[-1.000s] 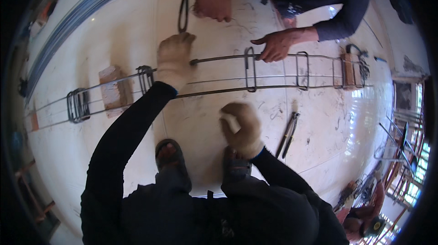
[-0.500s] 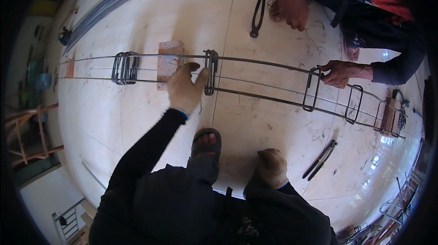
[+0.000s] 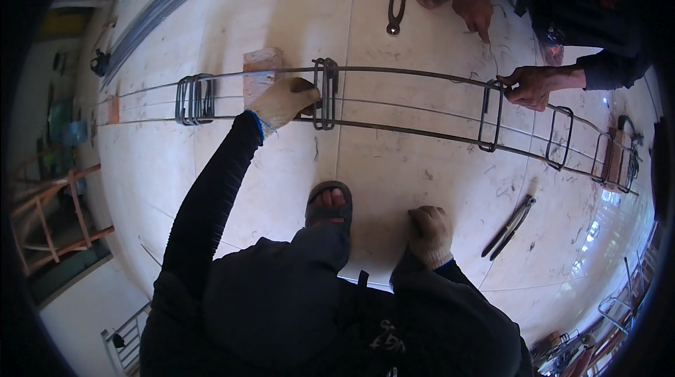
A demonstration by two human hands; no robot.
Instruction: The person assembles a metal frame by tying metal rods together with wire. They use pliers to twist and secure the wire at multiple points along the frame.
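Note:
A long cage of thin steel rebar (image 3: 408, 127) runs across the floor, with rectangular stirrups around its bars. My left hand (image 3: 281, 104), in a cream knitted glove, has its fingers closed at the left side of a bunch of stirrups (image 3: 325, 94) near the middle. My right hand (image 3: 432, 235), gloved too, rests curled on my knee; whatever its palm may hold is hidden. Further right, a co-worker's bare hand (image 3: 527, 87) grips the cage at a single stirrup (image 3: 491, 117). Their other hand (image 3: 472, 11) hangs near a thin wire.
Bricks (image 3: 260, 68) prop the cage, one at its right end (image 3: 616, 156). Another bunch of stirrups (image 3: 195, 99) hangs on the left. Pincers (image 3: 397, 1) lie beyond the cage, a second pair (image 3: 508, 228) on the near right. Long bars (image 3: 169, 8) lie at the back left.
My left hand's thumb and fingers, apart before, have come together at the middle stirrups. My right hand stays on my knee. The co-worker's free hand has extended a finger downward. The view has shifted slightly.

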